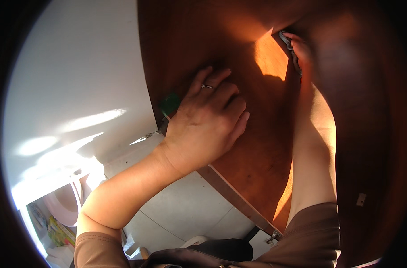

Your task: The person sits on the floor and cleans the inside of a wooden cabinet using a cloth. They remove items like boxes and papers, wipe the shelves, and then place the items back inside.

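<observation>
I look down into the inside of a wooden cabinet (253,160) with reddish-brown panels. At the back right, my right hand (300,52) holds a crumpled grey cloth (285,39) against the corner by the side panel. Part of the cloth is hidden under my fingers. My left hand (212,110), with a ring on one finger, hangs over the cabinet's bottom board with its fingers loosely bent, and nothing shows in it. Just left of it lies a small green thing (170,104), partly hidden by the hand. A sunlit patch falls on the wood between my hands.
A white panel (83,67) stands along the left. Metal hinges show at the front edge, one at the lower right (273,237). Below is a tiled floor (176,204). A pink basin (64,204) and a colourful printed package (61,231) are at the lower left.
</observation>
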A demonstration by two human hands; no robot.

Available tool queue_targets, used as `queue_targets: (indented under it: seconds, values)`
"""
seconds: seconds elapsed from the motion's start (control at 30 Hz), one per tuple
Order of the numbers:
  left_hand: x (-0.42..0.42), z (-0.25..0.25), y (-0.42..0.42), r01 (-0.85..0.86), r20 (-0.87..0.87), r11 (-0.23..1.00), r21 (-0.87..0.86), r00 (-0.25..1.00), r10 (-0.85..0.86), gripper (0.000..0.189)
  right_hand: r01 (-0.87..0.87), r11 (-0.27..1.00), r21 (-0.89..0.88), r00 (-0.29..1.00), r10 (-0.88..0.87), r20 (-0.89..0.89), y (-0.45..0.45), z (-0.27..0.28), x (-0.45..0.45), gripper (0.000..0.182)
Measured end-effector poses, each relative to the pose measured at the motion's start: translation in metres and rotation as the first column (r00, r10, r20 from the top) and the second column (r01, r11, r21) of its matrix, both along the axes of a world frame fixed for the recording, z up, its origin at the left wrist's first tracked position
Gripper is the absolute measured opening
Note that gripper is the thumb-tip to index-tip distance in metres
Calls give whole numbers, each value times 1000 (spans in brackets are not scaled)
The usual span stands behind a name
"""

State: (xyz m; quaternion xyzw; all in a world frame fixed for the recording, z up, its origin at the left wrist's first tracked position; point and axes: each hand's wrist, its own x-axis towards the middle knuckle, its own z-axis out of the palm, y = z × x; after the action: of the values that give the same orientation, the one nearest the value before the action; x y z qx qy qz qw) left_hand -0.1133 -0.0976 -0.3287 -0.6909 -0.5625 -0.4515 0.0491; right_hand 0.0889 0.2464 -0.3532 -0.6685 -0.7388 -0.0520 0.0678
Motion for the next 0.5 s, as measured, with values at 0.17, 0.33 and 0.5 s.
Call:
queue_targets:
  seconds: [0.17,0.33,0.5]
  values:
    - [3,-3,8,15,-7,1000,12,1000,-15,9,10,1000,7,1000,-10,-11,23,8,-16,50]
    - [3,-17,13,6,31,1000,27,1000,-7,11,-90,995,-49,993,87,-74,17,-1,-54,49]
    - [4,-20,17,-68,127,998,-11,990,69,23,-321,947,-8,914,307,-267,-64,-7,-64,39]
